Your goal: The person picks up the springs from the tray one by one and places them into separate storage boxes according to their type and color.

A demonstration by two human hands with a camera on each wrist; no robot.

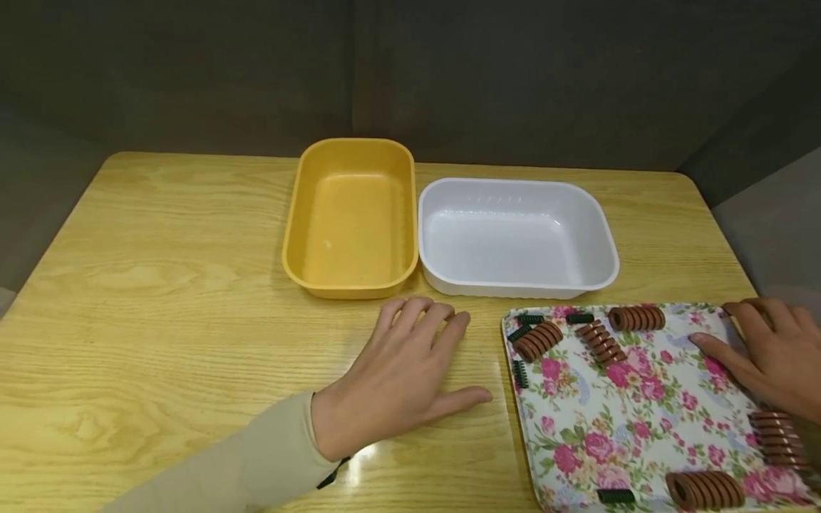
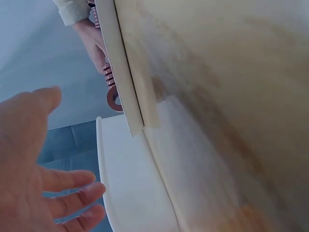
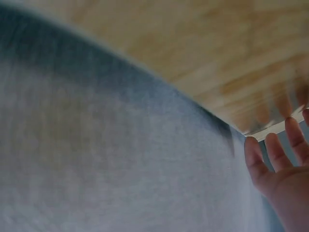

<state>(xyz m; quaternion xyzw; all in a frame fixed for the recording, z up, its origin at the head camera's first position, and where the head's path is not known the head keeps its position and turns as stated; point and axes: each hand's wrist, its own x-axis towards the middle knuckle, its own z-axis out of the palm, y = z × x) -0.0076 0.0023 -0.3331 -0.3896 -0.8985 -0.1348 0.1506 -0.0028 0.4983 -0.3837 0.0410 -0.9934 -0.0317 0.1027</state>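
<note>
A floral tray (image 1: pixel 673 406) lies at the right of the table, holding several brown coil springs (image 1: pixel 636 318) and several small dark green springs (image 1: pixel 616 496). My right hand (image 1: pixel 779 356) is at the tray's far right corner, its thumb over the patterned surface and its fingers loosely bent around the edge area. In the right wrist view, those fingers (image 3: pixel 277 150) are spread and hold nothing. Left of the tray, my left hand (image 1: pixel 398 377) hovers low over the wood with relaxed fingers and the thumb pointing toward the tray. Nothing is in it.
A yellow bin (image 1: pixel 349 228) and a white bin (image 1: pixel 513 242) stand side by side near the back of the wooden table (image 1: pixel 160 306), neither with anything inside. Dark panels (image 1: pixel 192 78) rise behind the table, and a grey one (image 1: pixel 779 221) stands at its right.
</note>
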